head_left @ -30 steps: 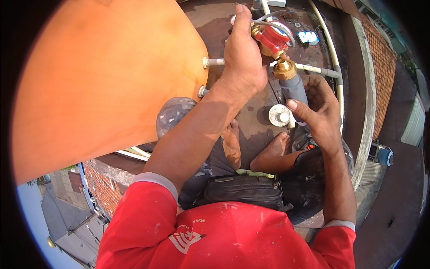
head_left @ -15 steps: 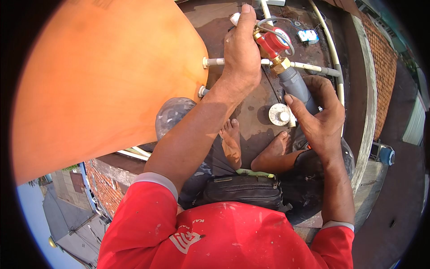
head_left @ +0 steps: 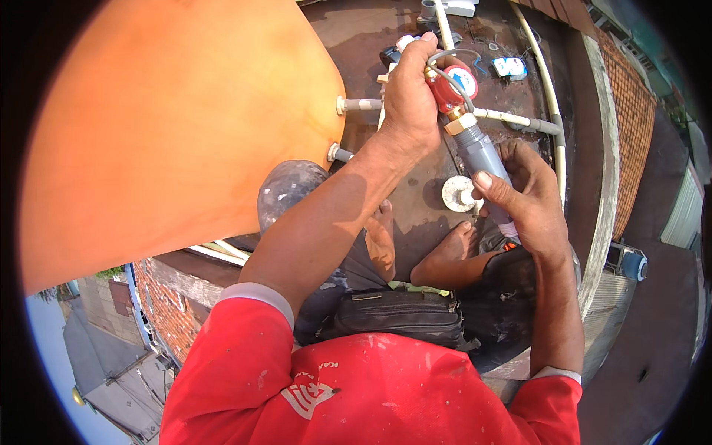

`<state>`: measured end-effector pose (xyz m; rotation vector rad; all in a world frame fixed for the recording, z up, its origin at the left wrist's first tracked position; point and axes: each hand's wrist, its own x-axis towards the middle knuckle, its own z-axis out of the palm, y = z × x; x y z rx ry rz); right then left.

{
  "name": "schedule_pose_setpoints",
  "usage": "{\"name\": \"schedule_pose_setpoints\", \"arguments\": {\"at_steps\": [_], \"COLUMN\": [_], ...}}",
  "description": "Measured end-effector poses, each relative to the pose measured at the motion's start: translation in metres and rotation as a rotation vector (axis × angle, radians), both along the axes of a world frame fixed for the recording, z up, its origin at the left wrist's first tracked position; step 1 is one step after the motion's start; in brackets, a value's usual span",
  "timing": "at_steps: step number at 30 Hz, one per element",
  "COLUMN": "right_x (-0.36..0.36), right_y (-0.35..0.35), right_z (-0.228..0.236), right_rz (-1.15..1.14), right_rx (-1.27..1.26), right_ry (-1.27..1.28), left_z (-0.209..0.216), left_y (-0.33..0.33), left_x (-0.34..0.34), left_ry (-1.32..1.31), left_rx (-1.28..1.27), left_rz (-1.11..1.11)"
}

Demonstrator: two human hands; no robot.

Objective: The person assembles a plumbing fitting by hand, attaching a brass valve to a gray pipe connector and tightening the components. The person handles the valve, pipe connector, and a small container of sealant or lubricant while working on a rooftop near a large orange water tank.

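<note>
My left hand [head_left: 411,100] is closed around the upper end of a red round-faced fitting [head_left: 445,96], its thumb lying along the top. A thin grey cable [head_left: 466,101] loops off this fitting. Below it, a brass nut [head_left: 461,124] joins a threaded grey plastic pipe [head_left: 480,153], which slants down to the right. Thumb and curled fingers of my right hand [head_left: 530,196] grip that pipe, whose lower end [head_left: 507,228] shows past the thumb. The red fitting's far side is hidden by my left hand.
A big orange tank [head_left: 185,133] fills the left, with short pipe stubs on its side. White pipes [head_left: 512,117] run across the dark floor. A pale round disc [head_left: 457,193] lies near my feet. A blue-and-white packet [head_left: 509,68] rests farther off; a low wall [head_left: 604,148] edges the right.
The red fitting has turned, and its round face points up more. The joined pipe has shifted slightly left and down. My right thumb has slid along the pipe, whose lower end now shows.
</note>
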<state>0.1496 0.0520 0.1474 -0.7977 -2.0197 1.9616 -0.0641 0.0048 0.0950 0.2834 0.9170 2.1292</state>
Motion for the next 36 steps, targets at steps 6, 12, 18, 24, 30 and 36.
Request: {"name": "schedule_pose_setpoints", "arguments": {"at_steps": [6, 12, 18, 24, 30, 36], "right_x": [-0.003, -0.002, 0.0, 0.001, -0.003, -0.003], "right_y": [0.005, 0.004, 0.005, 0.003, -0.005, 0.002], "right_z": [0.001, -0.007, -0.014, -0.014, -0.008, -0.003], "right_rz": [0.024, 0.045, 0.075, 0.065, 0.014, 0.078], "right_rx": [-0.477, -0.478, -0.302, -0.524, -0.485, -0.484], "right_ry": [0.024, 0.056, 0.047, 0.077, 0.102, 0.007], "left_z": [0.004, 0.011, 0.024, 0.025, 0.022, 0.023], "left_y": [-0.003, -0.009, -0.01, -0.011, -0.012, -0.012], "left_x": [-0.001, -0.004, 0.004, 0.005, 0.0, -0.002], "left_ry": [-0.042, -0.105, -0.172, -0.167, -0.17, -0.107], "left_rx": [0.026, 0.089, 0.078, 0.063, 0.076, 0.064], "left_rz": [-0.013, -0.126, -0.087, -0.088, -0.092, -0.049]}}
